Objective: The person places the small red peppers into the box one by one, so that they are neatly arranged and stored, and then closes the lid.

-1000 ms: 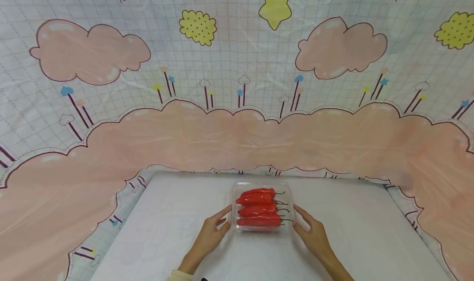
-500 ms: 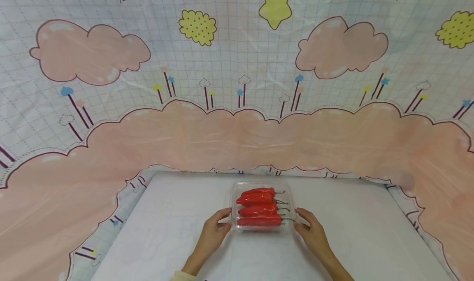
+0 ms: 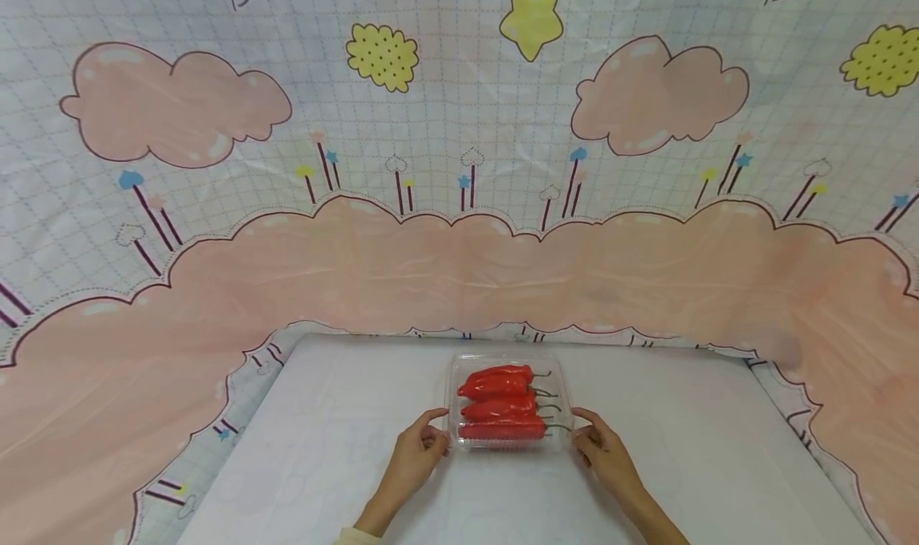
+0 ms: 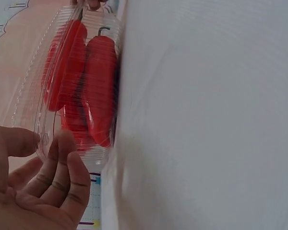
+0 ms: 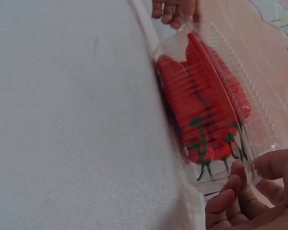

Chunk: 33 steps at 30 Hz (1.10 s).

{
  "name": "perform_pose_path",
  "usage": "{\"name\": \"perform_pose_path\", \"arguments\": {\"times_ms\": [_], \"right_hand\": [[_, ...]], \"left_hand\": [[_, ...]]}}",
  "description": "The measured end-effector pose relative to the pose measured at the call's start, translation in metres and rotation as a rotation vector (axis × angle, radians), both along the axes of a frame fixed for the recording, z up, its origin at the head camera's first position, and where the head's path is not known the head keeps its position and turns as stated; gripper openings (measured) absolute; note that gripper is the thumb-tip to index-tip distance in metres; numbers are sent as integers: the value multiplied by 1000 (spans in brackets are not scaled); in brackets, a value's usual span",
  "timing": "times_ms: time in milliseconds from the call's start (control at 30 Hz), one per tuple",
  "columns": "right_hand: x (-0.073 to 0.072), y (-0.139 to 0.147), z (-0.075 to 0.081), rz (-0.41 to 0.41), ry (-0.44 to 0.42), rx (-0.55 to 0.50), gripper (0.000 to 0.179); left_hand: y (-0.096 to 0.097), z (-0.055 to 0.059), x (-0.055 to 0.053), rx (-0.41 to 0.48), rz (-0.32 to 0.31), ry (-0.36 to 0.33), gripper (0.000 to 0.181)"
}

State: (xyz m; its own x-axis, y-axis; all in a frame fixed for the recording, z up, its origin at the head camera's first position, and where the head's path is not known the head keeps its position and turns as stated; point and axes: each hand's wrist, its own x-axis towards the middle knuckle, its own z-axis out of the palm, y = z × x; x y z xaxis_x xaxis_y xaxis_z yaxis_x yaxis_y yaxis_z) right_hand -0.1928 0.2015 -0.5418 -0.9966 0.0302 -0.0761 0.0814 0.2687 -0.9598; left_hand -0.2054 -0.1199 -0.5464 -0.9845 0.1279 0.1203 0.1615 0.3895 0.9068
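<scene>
A clear plastic clamshell box (image 3: 502, 444) lies closed on the table, with several red peppers (image 3: 502, 431) inside. Their green stems point right in the head view. My left hand (image 3: 411, 459) is at the box's near left corner, thumb and curled fingers pinching its edge; the left wrist view shows the thumb on the rim and the fingertips against the side wall. At the near right corner my right hand (image 3: 607, 459) pinches the other edge in the same way, its lower fingers (image 5: 221, 201) curled. In both wrist views the far hand is partly cut off by the frame.
The box sits on a white-covered table (image 3: 345, 393), close to its back edge. Behind and around the table hangs a patterned curtain (image 3: 459, 266) with pink clouds and yellow shapes. A pale sleeve cuff (image 3: 356, 536) shows at the left wrist.
Both hands have slid slightly nearer along the box's sides, and their lower fingers are now more curled at the corners. The box and peppers have stayed nearly in place.
</scene>
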Motion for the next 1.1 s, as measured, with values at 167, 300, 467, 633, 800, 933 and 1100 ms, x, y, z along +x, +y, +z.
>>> {"name": "perform_pose_path", "arguments": {"times_ms": [167,300,467,633,800,933,1100], "right_hand": [[1,2,0,46,-52,-42,42],[0,3,-2,62,-72,-60,42],[-1,3,-5,87,-73,-111,42],[-1,1,-4,58,-89,-138,42],[-1,-1,-4,15,-92,-132,41],[-2,-3,-6,-21,-93,-116,42],[-2,-5,-8,-49,-97,-115,43]], "left_hand": [[1,-2,1,38,-5,-70,40],[2,-3,1,53,-2,-84,40],[4,-5,-2,41,12,-62,39],[4,-5,-3,39,24,-75,39],[5,-5,-3,49,30,-83,39],[5,-5,-3,66,35,-88,40],[5,-3,-4,86,38,-96,41]]}}
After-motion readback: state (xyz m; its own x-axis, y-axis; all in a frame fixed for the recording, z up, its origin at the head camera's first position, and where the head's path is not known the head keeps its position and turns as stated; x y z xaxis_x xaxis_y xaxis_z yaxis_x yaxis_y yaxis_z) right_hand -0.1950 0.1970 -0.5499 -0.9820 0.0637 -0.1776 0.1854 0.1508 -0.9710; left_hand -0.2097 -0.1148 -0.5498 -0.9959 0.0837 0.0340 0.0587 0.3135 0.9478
